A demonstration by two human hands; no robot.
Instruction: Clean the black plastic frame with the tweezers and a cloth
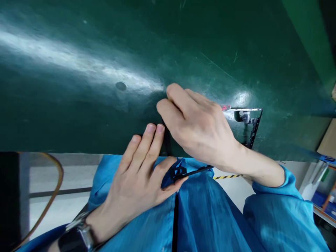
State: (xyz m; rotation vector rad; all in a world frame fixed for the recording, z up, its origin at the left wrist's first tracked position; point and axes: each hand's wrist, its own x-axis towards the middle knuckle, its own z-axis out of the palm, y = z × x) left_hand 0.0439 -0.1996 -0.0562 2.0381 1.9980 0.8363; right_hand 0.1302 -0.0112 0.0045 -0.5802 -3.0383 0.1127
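Observation:
A thin black rectangular frame (pixel 254 132) lies at the near edge of the green tabletop, its near side reaching past the edge. My left hand (pixel 143 168) lies across the frame's left end, fingers stretched out on top. The thumb is beneath the near corner, so the frame is held between thumb and fingers. My right hand (pixel 198 119) is closed over the middle of the frame, with its fingers curled down. What it grips is hidden. A small pink-red piece with dark marks (pixel 225 107) sticks out behind its knuckles, beside the frame's far side.
The green tabletop (pixel 78 112) is scratched and shiny, with a dark round spot (pixel 121 86). A yellowish hose (pixel 56 171) hangs at the lower left. Cardboard (pixel 328 136) and a shelf with blue bins (pixel 324 203) stand at the right.

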